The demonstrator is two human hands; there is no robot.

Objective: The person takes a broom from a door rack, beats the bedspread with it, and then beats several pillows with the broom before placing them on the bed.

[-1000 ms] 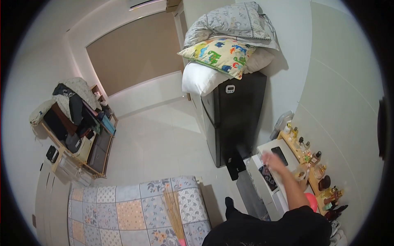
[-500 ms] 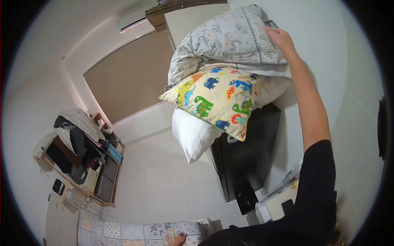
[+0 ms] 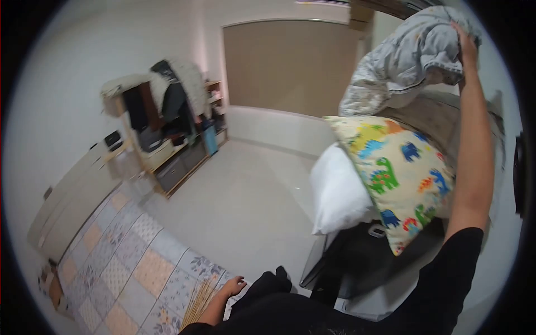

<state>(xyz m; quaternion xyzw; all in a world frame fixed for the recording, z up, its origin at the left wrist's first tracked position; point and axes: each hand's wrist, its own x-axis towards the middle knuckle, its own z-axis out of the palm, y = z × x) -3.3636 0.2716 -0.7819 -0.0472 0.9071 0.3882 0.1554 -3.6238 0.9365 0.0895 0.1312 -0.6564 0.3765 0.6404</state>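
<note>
My right hand (image 3: 468,49) is raised at the upper right, its fingers closed on the edge of a grey-and-white patterned quilt (image 3: 407,58). The quilt bunches and hangs over the top of a pile. Below it lie a greyish-brown cloth (image 3: 435,114), a cream dinosaur-print pillow (image 3: 391,167) and a white pillow (image 3: 338,195), above a black cabinet-like piece (image 3: 363,262). My left hand (image 3: 234,285) hangs low beside the bed, fingers loosely bent and apart, with nothing seen in it. Near that forearm, a bundle of thin straw-coloured sticks (image 3: 198,301) lies on the bed.
A bed (image 3: 128,262) with a patchwork-print cover fills the lower left, its pale headboard (image 3: 67,190) against the wall. A wooden rack (image 3: 167,167) with clothes and grey boxes stands beyond it. A brown blind (image 3: 290,67) covers the window. Pale floor (image 3: 251,190) lies between.
The view has turned left and down, showing more bed. My right hand has pulled the quilt's edge up and back, uncovering the greyish-brown cloth. My left hand and the sticks now show more fully.
</note>
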